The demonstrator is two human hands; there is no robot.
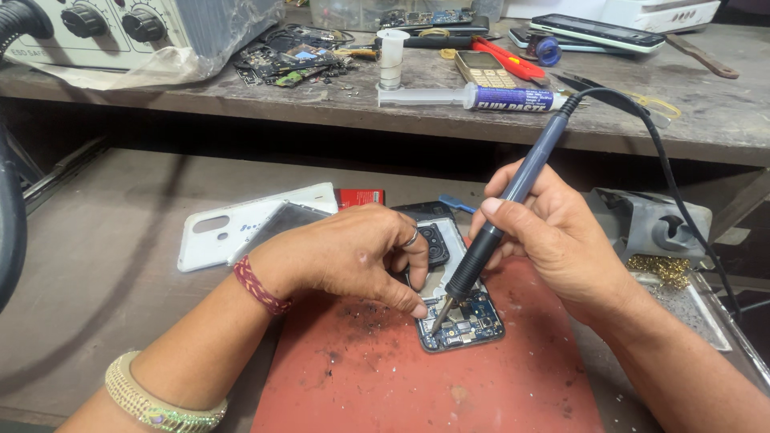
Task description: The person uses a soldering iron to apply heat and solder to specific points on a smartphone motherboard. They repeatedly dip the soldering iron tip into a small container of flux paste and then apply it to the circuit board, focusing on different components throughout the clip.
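Note:
An opened phone [461, 321] lies on a red work mat [417, 377], its blue circuit board exposed at the near end. My right hand [553, 240] grips a dark soldering iron [501, 216] like a pen, with the tip touching the board. My left hand [345, 252] rests on the phone and holds thin tweezers [407, 281] against it, index finger stretched toward the iron's tip. A ring sits on one finger, a red thread and a beaded bangle on the wrist.
A white phone back cover [216, 232] and a grey panel [281, 220] lie left of the phone. A soldering stand [650, 224] with brass wool [662, 269] is at right. The raised shelf holds a flux syringe [473, 98], a keypad phone [485, 70], loose boards [289, 60] and a rework station [104, 28].

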